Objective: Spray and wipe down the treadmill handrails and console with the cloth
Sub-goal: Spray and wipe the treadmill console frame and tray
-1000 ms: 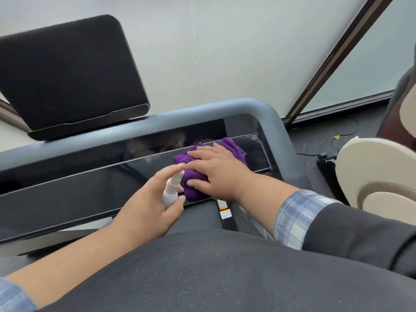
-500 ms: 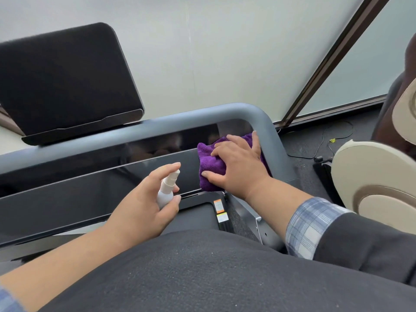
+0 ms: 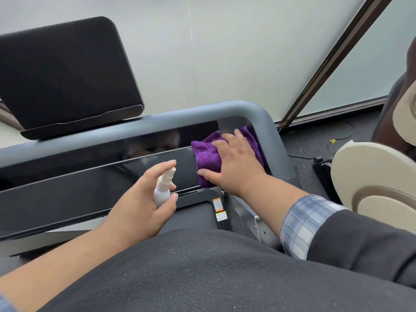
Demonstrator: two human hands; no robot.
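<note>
Right hand [image 3: 234, 167] slid purple cloth [image 3: 208, 155] rightward — into the console's corner

A bunched purple cloth [image 3: 208, 155] is lying against the right end of the glossy black console [image 3: 94, 176], tucked beside the grey handrail [image 3: 265, 122] corner. A small white spray bottle [image 3: 163, 189] is standing tilted, nozzle toward the console.

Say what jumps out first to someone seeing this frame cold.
The purple cloth, pressed flat by the right hand into the right end of the glossy black console, beside the grey handrail's curved corner. Next, the small white spray bottle gripped in the left hand, mid-frame, nozzle aimed at the console.
</note>
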